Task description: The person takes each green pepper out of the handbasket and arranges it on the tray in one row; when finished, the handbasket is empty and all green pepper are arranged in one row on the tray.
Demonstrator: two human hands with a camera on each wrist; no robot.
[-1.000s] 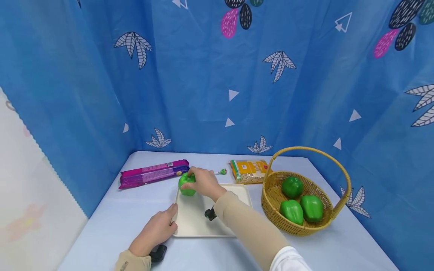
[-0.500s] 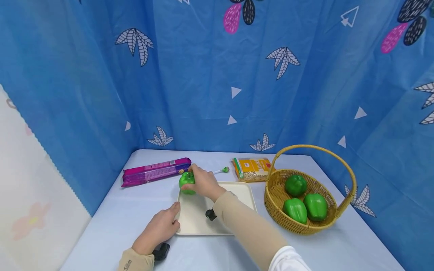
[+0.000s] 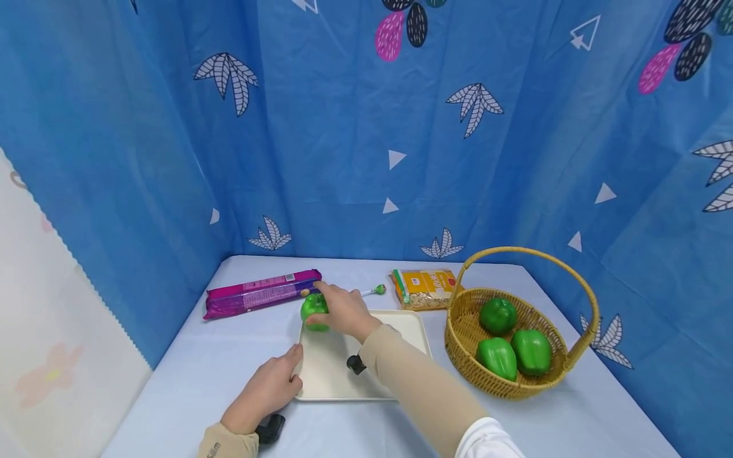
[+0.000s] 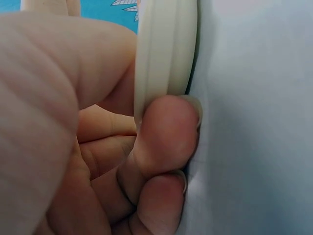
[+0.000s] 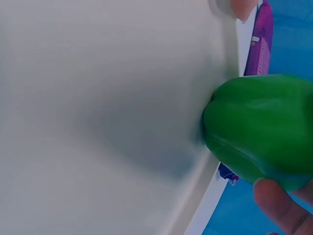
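Shift: hardly any over the past second; just a slight drift of the head view, both hands as before.
Pepper [image 5: 259, 125]: at the far-left corner of the tray [image 3: 329, 372], by the rim; fully resting there or partly lifted, hard to tell.
Right hand [image 3: 346, 310]: with a pinching grip on the pepper, thumb on the near side; probably kept there for control at the edge.
Right arm: stretched diagonally across the tray from lower right, palm down.
Left hand [image 3: 268, 383]: with a grip pinching the tray's left rim, low against the table [image 3: 355, 426]; likely to stop sliding.
Basket [image 3: 478, 380]: right of the tray, holding three peppers [image 3: 531, 351]; seemingly placed within the right arm's reach.
Back row: purple bag [image 3: 263, 294], lollipop [image 3: 380, 289] and yellow bag [image 3: 426, 286], perhaps set aside.
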